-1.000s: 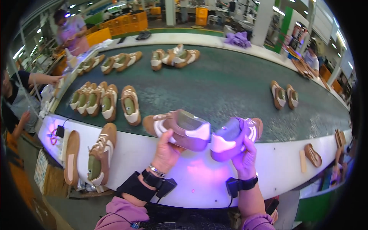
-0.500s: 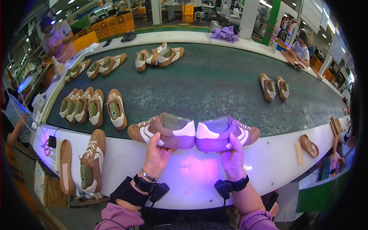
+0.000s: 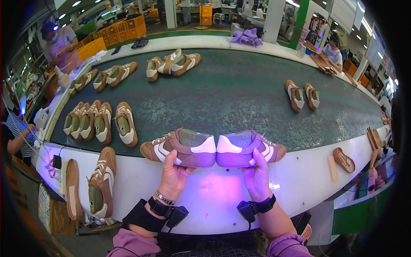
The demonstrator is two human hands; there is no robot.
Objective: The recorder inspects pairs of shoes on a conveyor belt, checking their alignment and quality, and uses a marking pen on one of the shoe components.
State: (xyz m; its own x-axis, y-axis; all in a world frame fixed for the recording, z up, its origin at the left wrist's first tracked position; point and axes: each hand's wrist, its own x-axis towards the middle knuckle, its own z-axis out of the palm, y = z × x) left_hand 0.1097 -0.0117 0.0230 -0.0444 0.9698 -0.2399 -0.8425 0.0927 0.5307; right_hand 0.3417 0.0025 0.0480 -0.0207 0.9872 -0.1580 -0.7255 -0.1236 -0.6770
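Observation:
My left hand (image 3: 174, 174) grips a brown sneaker (image 3: 163, 150) with white stripes and a white heel patch, its toe pointing left. A matching sneaker (image 3: 270, 150) is gripped by my right hand (image 3: 256, 176), toe to the right. The two shoes are held heel to heel above the white table edge, the heels touching or nearly so. Each thumb lies on the near side of its shoe; the other fingers are partly hidden underneath. A greenish insert shows inside each shoe opening. Violet light falls on the heels and on the tabletop below them.
A green conveyor belt (image 3: 214, 98) beyond my hands carries several similar sneakers, including a lone sneaker (image 3: 126, 124) at its near left. On the white ledge stand another sneaker (image 3: 102, 182), a brown sole (image 3: 73, 188) and, at right, a sole piece (image 3: 343, 159). Co-workers sit or stand around the belt.
Both hands keep hold of the two sneakers, which stay heel to heel. The whole view has shifted slightly, and the shoes sit a little further left in it.

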